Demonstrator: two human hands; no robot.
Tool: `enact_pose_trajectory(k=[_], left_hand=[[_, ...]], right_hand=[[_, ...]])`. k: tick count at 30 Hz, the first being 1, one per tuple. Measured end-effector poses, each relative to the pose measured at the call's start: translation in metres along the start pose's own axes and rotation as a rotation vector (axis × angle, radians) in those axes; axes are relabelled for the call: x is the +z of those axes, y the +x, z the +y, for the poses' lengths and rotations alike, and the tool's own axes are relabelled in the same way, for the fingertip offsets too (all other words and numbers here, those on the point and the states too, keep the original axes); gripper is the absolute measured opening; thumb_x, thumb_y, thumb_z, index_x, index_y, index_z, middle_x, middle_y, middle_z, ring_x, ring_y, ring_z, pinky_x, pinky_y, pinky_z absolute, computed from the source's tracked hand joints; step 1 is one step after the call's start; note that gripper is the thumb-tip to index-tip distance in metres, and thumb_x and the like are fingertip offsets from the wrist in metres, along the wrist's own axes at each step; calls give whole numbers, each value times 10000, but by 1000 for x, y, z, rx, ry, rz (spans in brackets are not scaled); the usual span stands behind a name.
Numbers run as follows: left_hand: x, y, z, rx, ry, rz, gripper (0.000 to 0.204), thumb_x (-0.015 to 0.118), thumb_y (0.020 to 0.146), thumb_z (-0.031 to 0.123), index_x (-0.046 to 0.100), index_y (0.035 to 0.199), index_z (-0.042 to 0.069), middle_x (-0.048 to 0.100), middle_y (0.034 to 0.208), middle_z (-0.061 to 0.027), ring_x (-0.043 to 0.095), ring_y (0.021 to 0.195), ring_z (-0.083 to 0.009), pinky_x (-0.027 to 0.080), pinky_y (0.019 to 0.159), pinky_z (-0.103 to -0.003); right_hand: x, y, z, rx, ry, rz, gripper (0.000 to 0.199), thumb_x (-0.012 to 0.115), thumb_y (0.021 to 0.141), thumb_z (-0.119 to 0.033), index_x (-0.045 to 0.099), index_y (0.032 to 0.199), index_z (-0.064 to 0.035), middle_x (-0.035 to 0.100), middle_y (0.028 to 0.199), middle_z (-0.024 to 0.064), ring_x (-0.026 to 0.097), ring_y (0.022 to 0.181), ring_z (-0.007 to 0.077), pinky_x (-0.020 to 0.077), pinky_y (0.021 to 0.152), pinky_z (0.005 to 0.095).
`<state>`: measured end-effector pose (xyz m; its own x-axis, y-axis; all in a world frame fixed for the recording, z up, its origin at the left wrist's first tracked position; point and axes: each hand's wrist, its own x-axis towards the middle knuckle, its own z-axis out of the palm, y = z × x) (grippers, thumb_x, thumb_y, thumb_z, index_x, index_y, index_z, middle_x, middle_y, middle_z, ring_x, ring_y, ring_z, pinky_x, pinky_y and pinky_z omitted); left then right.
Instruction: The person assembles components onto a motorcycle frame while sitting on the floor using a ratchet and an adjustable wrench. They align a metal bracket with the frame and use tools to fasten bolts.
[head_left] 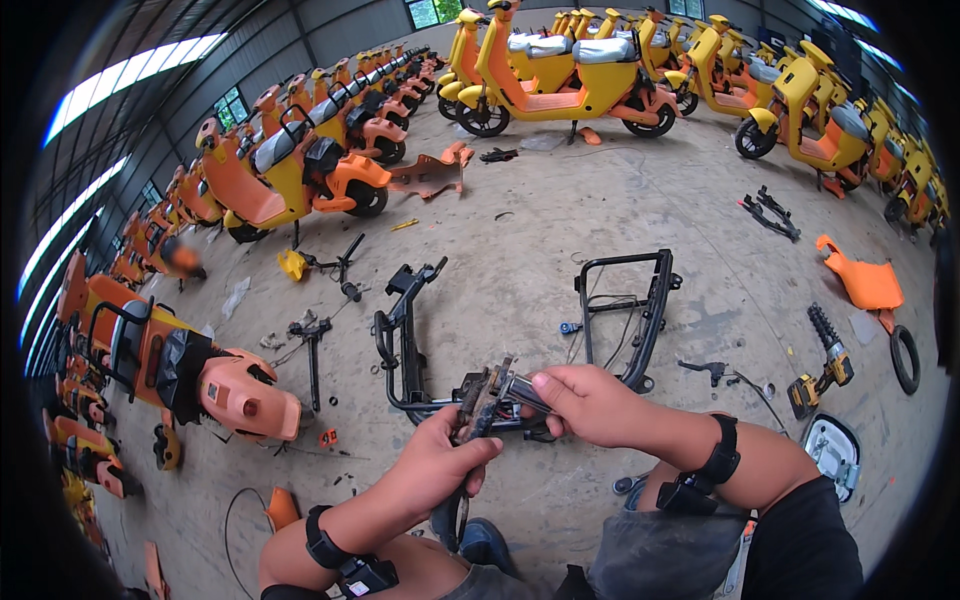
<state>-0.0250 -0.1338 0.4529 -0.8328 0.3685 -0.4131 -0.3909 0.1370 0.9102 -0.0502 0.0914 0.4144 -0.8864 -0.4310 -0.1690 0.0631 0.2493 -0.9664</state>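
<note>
1 dark part (483, 415) sits in left hand (440, 462), beside right hand (588, 402).

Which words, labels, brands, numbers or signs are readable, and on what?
None legible.
Sticker on orange scooter tail: too small to read.
Label on left wrist device: too small.
Yellow-and-black cordless power tool: any marking too small.
Silvery metal part in right hand: no text visible.

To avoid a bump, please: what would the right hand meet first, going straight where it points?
The right hand would likely meet the grimy metal part in the left hand first; depth is unclear.
</note>
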Motion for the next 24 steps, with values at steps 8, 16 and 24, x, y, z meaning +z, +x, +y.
enact_pose_trajectory(k=[8, 16, 24], left_hand=[[3, 4, -4, 49, 102, 47, 273, 666, 860, 70, 465, 1036, 19, 526, 679, -10, 521, 496, -93, 410, 462, -241], [7, 4, 1, 38, 125, 44, 300, 675, 855, 62, 470, 1067, 7, 539, 693, -10, 536, 506, -95, 423, 477, -240], [9, 4, 1, 54, 151, 54, 298, 679, 860, 71, 482, 1074, 2, 542, 681, -10, 541, 505, -92, 429, 471, -243]], right_hand=[[1, 4, 9, -182, 62, 140, 312, 608, 944, -220, 610, 1148, 15, 672, 971, 102, 604, 755, 130, 502, 704, 286], [8, -4, 0, -384, -289, 351, 352, 700, 847, -153, 598, 1149, -3, 600, 1031, 162, 623, 895, 280, 507, 792, 347], [8, -8, -16, -82, -304, 103, 365, 555, 963, -298, 557, 1162, 8, 651, 943, 159, 644, 874, 286, 499, 777, 366]])
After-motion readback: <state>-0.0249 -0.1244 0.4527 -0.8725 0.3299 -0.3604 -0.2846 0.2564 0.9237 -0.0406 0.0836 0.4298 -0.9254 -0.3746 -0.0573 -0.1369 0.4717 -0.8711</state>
